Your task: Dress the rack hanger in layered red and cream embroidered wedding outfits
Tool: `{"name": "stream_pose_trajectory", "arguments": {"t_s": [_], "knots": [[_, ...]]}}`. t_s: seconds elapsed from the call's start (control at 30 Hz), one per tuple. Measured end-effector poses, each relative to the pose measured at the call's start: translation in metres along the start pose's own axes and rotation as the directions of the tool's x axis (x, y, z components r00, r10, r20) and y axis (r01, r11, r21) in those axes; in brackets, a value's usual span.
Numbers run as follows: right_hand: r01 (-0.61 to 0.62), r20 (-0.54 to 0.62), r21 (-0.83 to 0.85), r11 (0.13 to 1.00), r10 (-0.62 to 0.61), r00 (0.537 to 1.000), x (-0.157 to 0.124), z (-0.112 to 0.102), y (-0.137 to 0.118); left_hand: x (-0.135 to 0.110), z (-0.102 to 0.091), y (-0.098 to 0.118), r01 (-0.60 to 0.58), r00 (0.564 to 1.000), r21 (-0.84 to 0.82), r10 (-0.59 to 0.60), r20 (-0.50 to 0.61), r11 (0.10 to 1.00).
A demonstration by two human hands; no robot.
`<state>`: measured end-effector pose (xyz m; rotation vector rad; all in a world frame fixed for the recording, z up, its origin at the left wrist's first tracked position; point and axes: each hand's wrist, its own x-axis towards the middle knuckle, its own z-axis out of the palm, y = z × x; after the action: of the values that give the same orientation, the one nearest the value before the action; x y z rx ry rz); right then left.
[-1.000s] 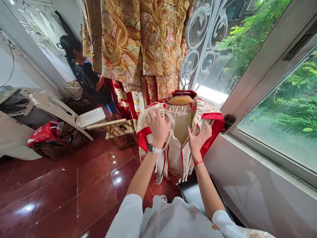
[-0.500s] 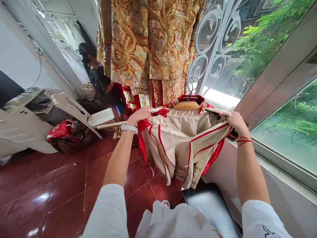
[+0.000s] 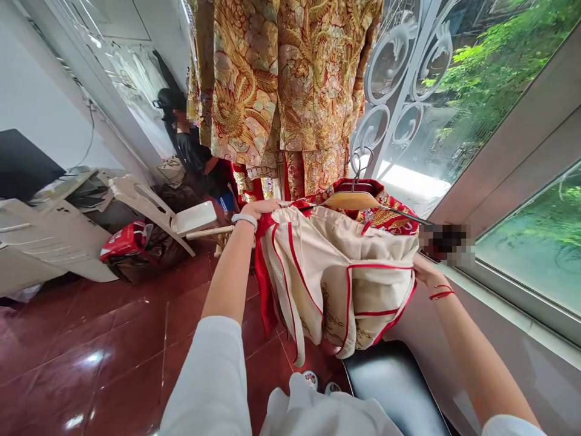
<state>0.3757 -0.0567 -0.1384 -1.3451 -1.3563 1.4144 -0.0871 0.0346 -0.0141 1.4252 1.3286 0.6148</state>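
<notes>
The left grip (image 3: 263, 209) is closed, its fingers pinching the top edge of a cream garment (image 3: 336, 284) with red trim, while the right grip (image 3: 426, 272) curls around the garment's far edge and holds it too. The garment's top opening is spread wide between the two hands, running roughly level across the view, and the cloth hangs down toward the floor in loose folds, so its long axis points downward with a slight tilt. Its top sits just in front of a wooden hanger (image 3: 351, 201) carrying red embroidered cloth (image 3: 390, 219), and the hanger's wire hook (image 3: 361, 163) is looped on a white scrolled window grille (image 3: 399, 79). Above it hangs a gold embroidered robe (image 3: 281, 79), close to the garment's upper edge. The right edge of the garment lies near the window sill (image 3: 499, 303), leaving little room that way. Below the hem there is open space above a black stool (image 3: 390, 387) and the shiny red tile floor (image 3: 91, 339). To the left, well apart, stand a white plastic chair (image 3: 149, 206) and a red bag (image 3: 127, 242), with another person (image 3: 200, 163) beyond them.
</notes>
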Motion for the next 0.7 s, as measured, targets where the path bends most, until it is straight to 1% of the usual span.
{"name": "stream_pose_trajectory", "arguments": {"t_s": [0.07, 0.1, 0.13, 0.2, 0.27, 0.33, 0.4, 0.43, 0.5, 0.53, 0.57, 0.63, 0.67, 0.7], "knots": [[-0.057, 0.085, -0.055, 0.997, 0.062, 0.994, -0.014, 0.009, 0.013, 0.004, 0.018, -0.016, 0.000, 1.000, -0.006, 0.000, 0.006, 1.000], [-0.065, 0.103, -0.075, 0.995, 0.072, 0.992, -0.023, 0.017, 0.021, 0.004, 0.030, -0.026, -0.002, 1.000, 0.003, 0.002, -0.019, 1.000], [-0.061, 0.094, -0.083, 0.995, 0.069, 0.993, -0.032, 0.026, 0.031, 0.002, 0.042, -0.038, -0.004, 0.998, 0.019, 0.006, -0.058, 1.000], [-0.059, -0.006, -0.055, 0.997, 0.059, 0.998, -0.052, 0.048, 0.053, -0.008, 0.069, -0.065, -0.004, 0.988, 0.060, 0.014, -0.154, 0.998], [-0.061, -0.109, -0.024, 0.998, 0.058, 0.992, -0.070, 0.071, 0.070, -0.025, 0.093, -0.096, 0.004, 0.967, 0.095, 0.020, -0.254, 0.995], [-0.048, -0.149, -0.032, 0.998, 0.042, 0.988, -0.086, 0.089, 0.077, -0.047, 0.109, -0.125, 0.014, 0.938, 0.111, 0.026, -0.346, 0.994], [-0.014, -0.125, -0.051, 0.999, 0.008, 0.992, -0.100, 0.102, 0.074, -0.070, 0.120, -0.145, 0.014, 0.896, 0.139, 0.049, -0.442, 0.990], [0.007, -0.098, -0.046, 0.999, -0.011, 0.995, -0.107, 0.108, 0.070, -0.081, 0.124, -0.151, 0.008, 0.872, 0.168, 0.075, -0.484, 0.986], [0.047, -0.015, -0.006, 0.999, -0.047, 0.999, -0.120, 0.123, 0.057, -0.101, 0.134, -0.153, -0.030, 0.839, 0.247, 0.158, -0.520, 0.969], [0.066, 0.036, 0.018, 0.998, -0.067, 0.997, -0.125, 0.134, 0.050, -0.111, 0.142, -0.148, -0.069, 0.835, 0.278, 0.208, -0.510, 0.958], [0.087, 0.087, 0.039, 0.995, -0.090, 0.992, -0.129, 0.145, 0.042, -0.121, 0.151, -0.139, -0.126, 0.840, 0.296, 0.261, -0.476, 0.947], [0.143, 0.159, 0.066, 0.987, -0.152, 0.976, -0.133, 0.172, 0.026, -0.142, 0.173, -0.113, -0.292, 0.854, 0.294, 0.386, -0.348, 0.910], [0.184, 0.170, 0.072, 0.980, -0.194, 0.966, -0.134, 0.185, 0.018, -0.153, 0.186, -0.097, -0.392, 0.845, 0.286, 0.465, -0.263, 0.875], [0.233, 0.164, 0.073, 0.970, -0.242, 0.956, -0.135, 0.196, 0.010, -0.165, 0.197, -0.080, -0.489, 0.820, 0.281, 0.545, -0.173, 0.825]]}}
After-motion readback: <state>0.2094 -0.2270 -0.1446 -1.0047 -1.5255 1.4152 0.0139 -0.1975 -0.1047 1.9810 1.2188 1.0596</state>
